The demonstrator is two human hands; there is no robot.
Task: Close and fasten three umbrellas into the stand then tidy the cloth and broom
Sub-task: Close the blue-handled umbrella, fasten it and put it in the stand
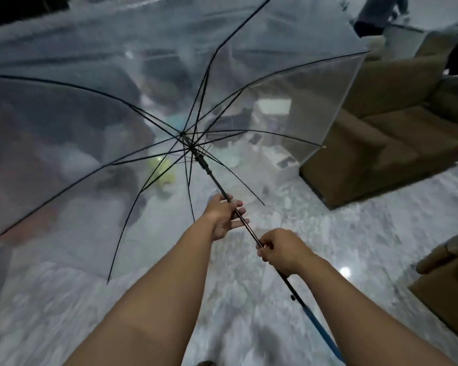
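Head view: clear plastic umbrella with black ribs [169,101] fully open above marble floor [354,233]. Left hand [224,220] loosely curled round shaft; right hand [280,250] pinching shaft lower. Closing barely begun; stand, cloth, broom unseen.

View: we have just the one, a wide-angle head camera.
Facing: we look forward and down, along both forearms to the marble floor [328,233].
Nearness: the open umbrella [117,114] fills our upper frame, close in.
Edges: sofa [381,128] bends at right.
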